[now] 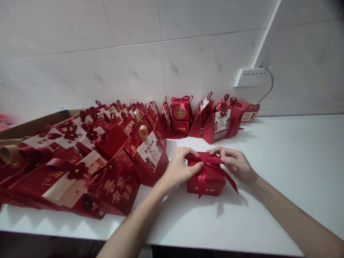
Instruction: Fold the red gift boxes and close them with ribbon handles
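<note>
A red gift box stands on the white counter in front of me. Around its top runs a dark red ribbon tied in a bow, with two tails hanging over the front and right side. My left hand pinches the bow's left loop between thumb and fingers, the thumb lying close to the knot. On the other side, my right hand has its thumb and fingertips closed on the right loop. Gold lettering shows low on the box's front.
Many red gift boxes with ribbon loops crowd the counter's left side, some beside a cardboard carton. Stacked boxes and bag-shaped boxes line the tiled wall. A white power strip with a cable is fixed to the wall.
</note>
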`<state>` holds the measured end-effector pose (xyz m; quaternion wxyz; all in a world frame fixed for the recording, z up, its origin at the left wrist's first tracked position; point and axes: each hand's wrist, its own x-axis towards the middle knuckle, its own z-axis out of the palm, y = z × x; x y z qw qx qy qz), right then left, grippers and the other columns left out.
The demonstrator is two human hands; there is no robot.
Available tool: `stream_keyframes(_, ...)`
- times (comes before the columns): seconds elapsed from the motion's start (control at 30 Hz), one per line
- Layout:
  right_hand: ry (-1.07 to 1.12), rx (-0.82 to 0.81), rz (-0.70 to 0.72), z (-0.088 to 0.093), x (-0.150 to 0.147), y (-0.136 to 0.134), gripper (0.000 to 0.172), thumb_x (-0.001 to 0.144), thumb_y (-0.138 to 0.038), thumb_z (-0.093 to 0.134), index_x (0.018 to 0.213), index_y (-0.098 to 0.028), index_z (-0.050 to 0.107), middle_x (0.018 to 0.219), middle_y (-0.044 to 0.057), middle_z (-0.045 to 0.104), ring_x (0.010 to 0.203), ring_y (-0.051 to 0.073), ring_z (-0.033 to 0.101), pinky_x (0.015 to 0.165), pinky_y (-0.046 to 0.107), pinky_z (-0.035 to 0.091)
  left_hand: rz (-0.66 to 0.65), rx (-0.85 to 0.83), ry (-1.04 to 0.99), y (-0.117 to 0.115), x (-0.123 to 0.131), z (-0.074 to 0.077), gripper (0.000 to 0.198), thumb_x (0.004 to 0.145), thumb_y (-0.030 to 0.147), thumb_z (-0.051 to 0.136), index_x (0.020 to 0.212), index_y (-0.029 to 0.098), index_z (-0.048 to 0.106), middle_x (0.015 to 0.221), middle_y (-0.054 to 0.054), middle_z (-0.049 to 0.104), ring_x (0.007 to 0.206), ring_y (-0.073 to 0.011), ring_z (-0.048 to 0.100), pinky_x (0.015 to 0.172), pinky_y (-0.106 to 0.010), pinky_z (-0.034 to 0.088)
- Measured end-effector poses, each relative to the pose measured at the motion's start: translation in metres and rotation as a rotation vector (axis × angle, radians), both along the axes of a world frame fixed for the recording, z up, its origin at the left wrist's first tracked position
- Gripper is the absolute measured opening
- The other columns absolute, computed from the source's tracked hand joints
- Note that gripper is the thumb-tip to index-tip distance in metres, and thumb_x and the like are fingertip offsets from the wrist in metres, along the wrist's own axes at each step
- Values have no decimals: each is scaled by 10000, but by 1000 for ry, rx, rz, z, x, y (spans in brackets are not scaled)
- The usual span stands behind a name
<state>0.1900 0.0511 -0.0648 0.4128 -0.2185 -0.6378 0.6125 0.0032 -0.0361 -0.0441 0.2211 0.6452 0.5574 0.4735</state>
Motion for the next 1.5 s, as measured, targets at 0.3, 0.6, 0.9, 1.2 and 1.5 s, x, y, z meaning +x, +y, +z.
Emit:
stream_keyframes(0.3,-18,117,14,-4,1,3,264,725,-347,658,558,-189,528,1070,77,586,1069,274,530,986,437,317,1,0,-2,2,-2,-1,74,721,214,650,766,178,604,813,-32,615,821,-176,531,761,-309,422)
stream_keyframes(0.6,-44,130,21,3,1,0,263,712,-342,649,561,-184,503,1109,89,566,1099,286,518,968,448,324,8,-8,3,3,-3,-2,71,734,233,632,776,183,605,813,-27,610,815,-170,553,765,-306,439)
stream_keyframes(0.9,-76,148,10,3,0,1,229,710,-304,612,560,-185,486,1106,88,577,1094,273,518,954,441,329,-26,-16,65,0,-5,5,118,726,242,660,814,177,617,850,-33,620,833,-177,554,769,-307,431)
stream_keyframes(1.2,-148,181,-52,9,1,-1,216,706,-315,599,559,-189,506,1019,105,577,1070,277,505,896,414,343,-84,-19,-31,-1,-9,4,156,741,275,649,855,171,622,856,-37,620,832,-175,553,780,-299,416)
stream_keyframes(1.5,-177,213,-39,12,5,-1,212,712,-319,619,570,-183,542,988,90,555,1045,265,497,873,405,351,48,28,-233,6,-13,-3,185,771,329,626,862,168,610,796,-11,563,755,-137,518,695,-237,408)
